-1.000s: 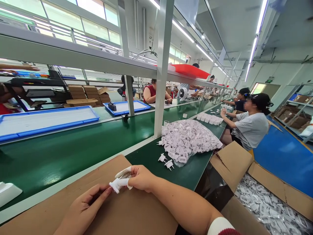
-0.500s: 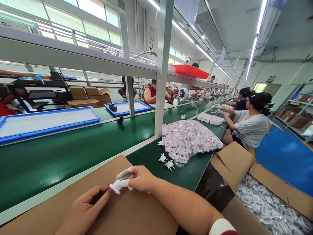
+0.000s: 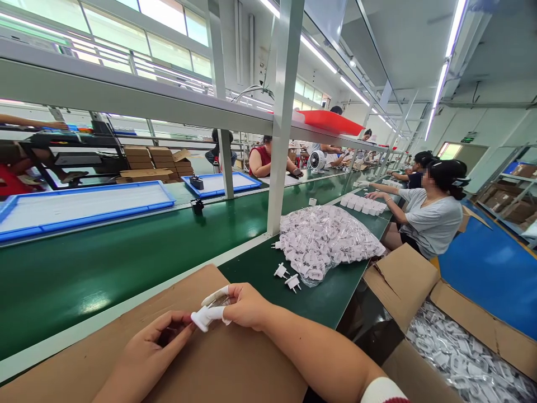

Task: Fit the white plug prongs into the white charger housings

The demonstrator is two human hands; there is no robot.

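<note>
Above a sheet of brown cardboard (image 3: pixel 226 358), my right hand (image 3: pixel 247 307) pinches a small white plug piece (image 3: pixel 201 319) by its pin end, thumb and forefinger wearing white finger covers. Thin metal pins show between those fingers. At the plug's wide end, the bare thumb and forefinger of my left hand (image 3: pixel 155 347) close on its edge; the exact contact is partly hidden. Two loose white plug pieces (image 3: pixel 292 282) lie on the green bench beyond my right hand. Behind them rests a clear bag full of similar white pieces (image 3: pixel 327 240).
An open carton (image 3: pixel 482 324) of bagged white parts stands at the right. A metal post (image 3: pixel 279 117) rises beside the green conveyor belt (image 3: pixel 126 266), which carries a small black object (image 3: pixel 197 207). Blue-rimmed trays (image 3: pixel 88 207) sit across the belt. A co-worker (image 3: pixel 432 212) sits farther along.
The plug piece has turned slightly between my fingers, both hands staying close together. On the belt, the black object has shifted a little left. The view has moved slightly.
</note>
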